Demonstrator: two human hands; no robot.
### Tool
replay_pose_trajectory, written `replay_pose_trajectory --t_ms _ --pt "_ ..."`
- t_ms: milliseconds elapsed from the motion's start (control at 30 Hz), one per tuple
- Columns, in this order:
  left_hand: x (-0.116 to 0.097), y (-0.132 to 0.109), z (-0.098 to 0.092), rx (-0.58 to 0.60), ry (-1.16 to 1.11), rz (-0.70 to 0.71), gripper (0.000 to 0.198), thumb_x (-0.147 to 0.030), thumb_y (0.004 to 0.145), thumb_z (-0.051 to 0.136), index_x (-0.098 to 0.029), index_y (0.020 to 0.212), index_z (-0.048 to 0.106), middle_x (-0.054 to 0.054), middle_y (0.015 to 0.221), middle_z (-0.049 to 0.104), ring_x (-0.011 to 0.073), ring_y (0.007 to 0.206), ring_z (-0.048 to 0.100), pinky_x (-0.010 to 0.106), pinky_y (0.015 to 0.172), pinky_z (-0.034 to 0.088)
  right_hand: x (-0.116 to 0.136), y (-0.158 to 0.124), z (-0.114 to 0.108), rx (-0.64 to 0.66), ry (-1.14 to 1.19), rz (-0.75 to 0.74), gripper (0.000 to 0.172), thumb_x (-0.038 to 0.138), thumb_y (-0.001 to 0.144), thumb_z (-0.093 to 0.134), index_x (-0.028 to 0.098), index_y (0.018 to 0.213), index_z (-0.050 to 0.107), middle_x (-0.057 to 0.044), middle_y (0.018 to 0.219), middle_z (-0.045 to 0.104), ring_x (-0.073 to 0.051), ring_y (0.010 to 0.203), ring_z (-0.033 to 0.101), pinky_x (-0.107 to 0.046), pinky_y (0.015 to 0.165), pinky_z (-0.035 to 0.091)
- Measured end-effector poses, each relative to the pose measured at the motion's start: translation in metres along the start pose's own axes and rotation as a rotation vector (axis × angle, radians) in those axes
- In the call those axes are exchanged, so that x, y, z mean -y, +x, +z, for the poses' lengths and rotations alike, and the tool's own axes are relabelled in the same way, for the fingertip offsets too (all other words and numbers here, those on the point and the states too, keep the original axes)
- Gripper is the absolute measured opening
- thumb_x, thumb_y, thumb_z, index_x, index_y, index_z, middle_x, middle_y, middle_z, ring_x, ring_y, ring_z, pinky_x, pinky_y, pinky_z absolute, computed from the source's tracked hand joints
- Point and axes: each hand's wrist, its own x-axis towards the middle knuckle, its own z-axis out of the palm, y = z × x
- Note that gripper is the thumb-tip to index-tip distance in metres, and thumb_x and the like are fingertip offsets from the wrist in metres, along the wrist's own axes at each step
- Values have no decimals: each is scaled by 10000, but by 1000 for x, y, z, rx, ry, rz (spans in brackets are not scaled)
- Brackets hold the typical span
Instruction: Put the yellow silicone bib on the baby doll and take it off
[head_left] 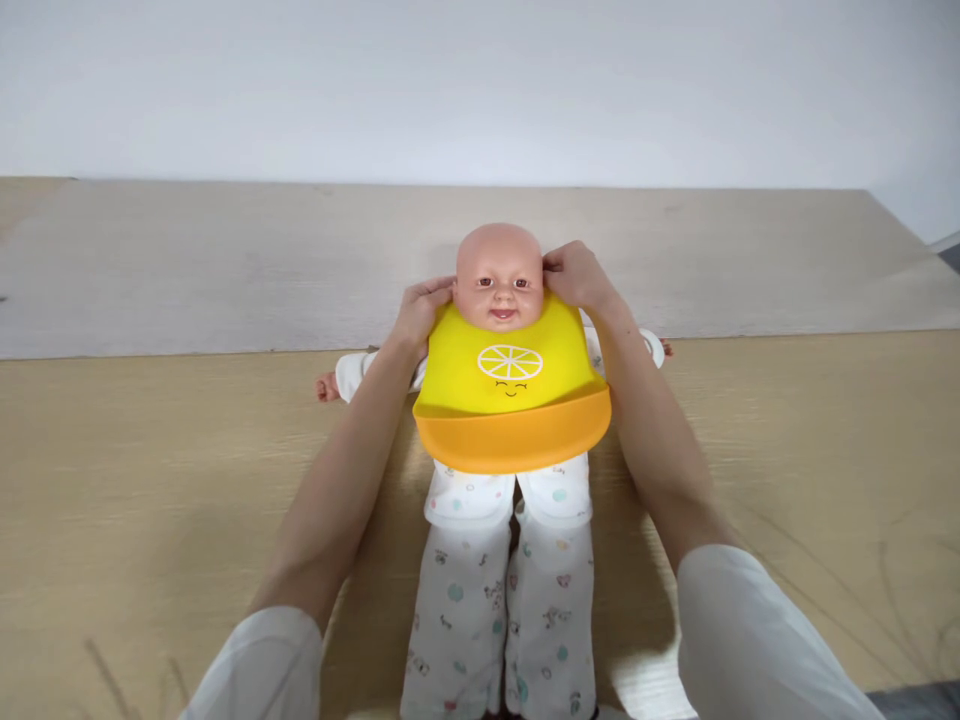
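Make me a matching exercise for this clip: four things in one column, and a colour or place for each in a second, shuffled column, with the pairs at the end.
Things:
1. right hand
2. bib's upper panel
3. bib's pocket
4. doll's legwear

Colours and places:
A. orange, along the bib's lower edge
B. white, with small coloured prints
C. beside the doll's head, on the picture's right
D. yellow, with a white citrus-slice print

Pairs: 1-C, 2-D, 3-A, 4-B

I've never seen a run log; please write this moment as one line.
Doll: face-up | yellow-orange bib: over chest | left hand: near bib's neckline | right hand: near bib's neckline, opposite side
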Motion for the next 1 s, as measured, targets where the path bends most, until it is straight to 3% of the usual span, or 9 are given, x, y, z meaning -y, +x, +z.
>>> replay_pose_trajectory --t_ms 133,567,767,867,1000 --pt "-3 2 -2 -59 92 -9 298 -168 612 631 -152 896 719 24 671 699 165 558 615 250 530 479 0 -1 2 13 -2 -2 250 97 701 469 75 747 714 -67 679 624 -153 707 524 -251 686 370" --pt "-3 4 -3 -101 217 7 327 -156 654 603 -164 964 706 6 642 639 164 559 593 266 572 474 -12 4 13 46 -47 -14 240 127 719 456 73 703 689 -94 656 634 -143 662 511 -250 614 333" --pt "-5 1 3 -102 200 -31 321 -194 667 602 -163 972 696 19 653 640 184 586 595 273 573 482 -10 1 10 4 -87 73 289 149 747 516 111 890 764 -131 831 702 -245 836 626 -307 757 462" --pt "-7 0 4 -116 228 -11 319 -209 676 611 -155 981 687 46 757 668 203 695 625 295 667 514 -1 -7 4 -81 -137 176 318 185 787 542 140 1011 764 -167 977 705 -302 942 638 -391 855 485" --pt "-13 -12 -2 -193 454 161 321 -194 668 632 -159 982 688 94 1038 689 235 972 627 333 923 492 13 -39 -6 -157 -176 226 322 240 826 566 159 1087 736 -164 1068 695 -320 993 632 -444 892 483"
